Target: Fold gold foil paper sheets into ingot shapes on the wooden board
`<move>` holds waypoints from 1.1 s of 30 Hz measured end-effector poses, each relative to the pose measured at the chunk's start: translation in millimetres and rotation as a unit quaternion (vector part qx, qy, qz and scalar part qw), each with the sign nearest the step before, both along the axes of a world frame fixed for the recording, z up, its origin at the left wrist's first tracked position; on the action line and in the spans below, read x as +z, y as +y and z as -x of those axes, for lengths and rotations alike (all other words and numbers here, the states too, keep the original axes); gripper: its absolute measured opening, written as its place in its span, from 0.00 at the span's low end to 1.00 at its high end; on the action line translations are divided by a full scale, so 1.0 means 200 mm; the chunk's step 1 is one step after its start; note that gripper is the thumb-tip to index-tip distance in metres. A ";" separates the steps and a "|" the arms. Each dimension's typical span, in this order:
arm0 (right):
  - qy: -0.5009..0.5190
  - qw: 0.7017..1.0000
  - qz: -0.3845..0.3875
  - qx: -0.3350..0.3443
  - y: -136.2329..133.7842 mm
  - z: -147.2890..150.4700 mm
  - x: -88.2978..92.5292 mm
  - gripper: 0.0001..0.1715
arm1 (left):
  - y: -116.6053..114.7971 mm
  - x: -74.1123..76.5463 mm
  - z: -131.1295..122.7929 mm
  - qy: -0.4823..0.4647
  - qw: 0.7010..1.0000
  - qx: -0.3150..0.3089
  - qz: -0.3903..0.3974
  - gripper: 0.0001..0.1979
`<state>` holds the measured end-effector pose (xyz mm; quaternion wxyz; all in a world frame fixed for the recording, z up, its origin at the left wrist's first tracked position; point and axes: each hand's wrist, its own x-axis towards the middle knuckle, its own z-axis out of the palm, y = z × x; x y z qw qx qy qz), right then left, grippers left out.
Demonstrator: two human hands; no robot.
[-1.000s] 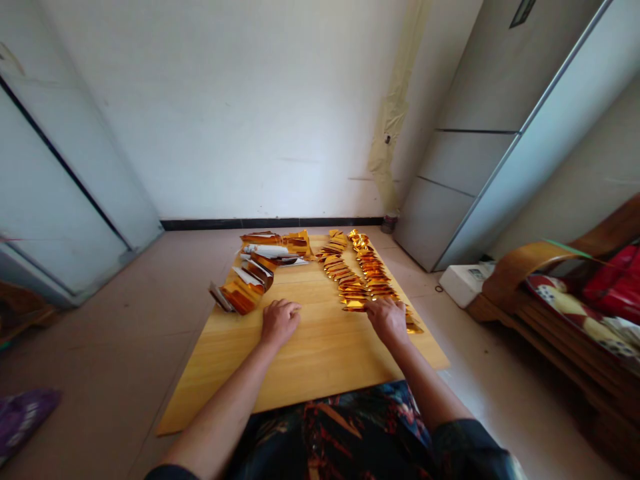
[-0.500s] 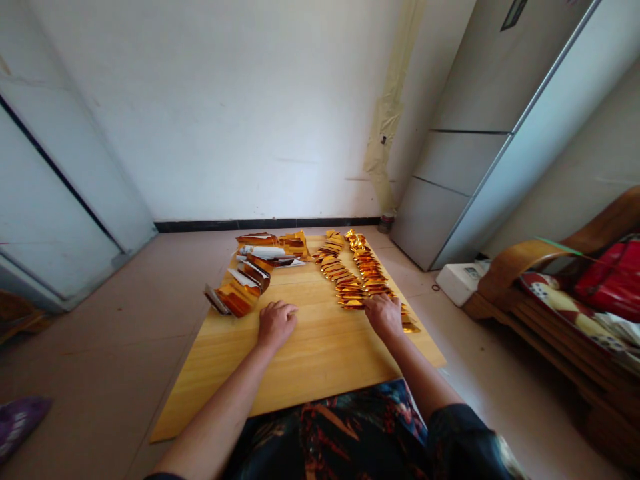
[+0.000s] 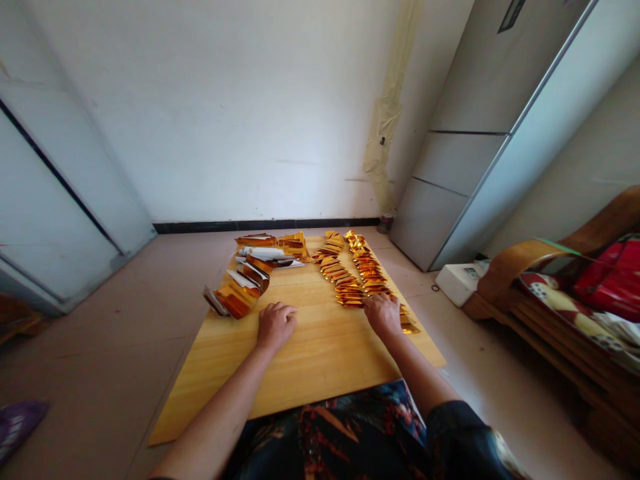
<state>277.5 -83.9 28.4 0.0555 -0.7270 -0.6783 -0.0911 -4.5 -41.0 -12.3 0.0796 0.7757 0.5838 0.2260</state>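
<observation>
On the wooden board (image 3: pixel 300 353) my left hand (image 3: pixel 276 325) rests with its fingers curled in and nothing visible in them. Just beyond it, loose bundles of gold and white foil paper (image 3: pixel 239 298) lie along the left side. My right hand (image 3: pixel 384 316) is at the near part of the outer row of folded gold foil papers (image 3: pixel 369 267), its fingers closed down on them; the fingertips are partly hidden. Beside that row, a second curved row of folded gold papers (image 3: pixel 336 273) runs away from me, its pieces overlapping.
A white wall (image 3: pixel 225 120) stands behind the board. To the right are a grey fridge (image 3: pixel 450 160), a white box (image 3: pixel 456 283) and a wooden bench (image 3: pixel 520 320) with a red bag (image 3: pixel 613 280) on it. A purple item (image 3: pixel 20 423) lies on the floor at left.
The view has shifted very slightly. Both hands and the papers stay in practically the same places.
</observation>
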 end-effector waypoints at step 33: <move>-0.029 0.998 -0.059 0.003 0.00 0.04 -0.07 0.10 | -0.03 0.01 -0.03 0.011 0.997 -0.065 -0.032 0.19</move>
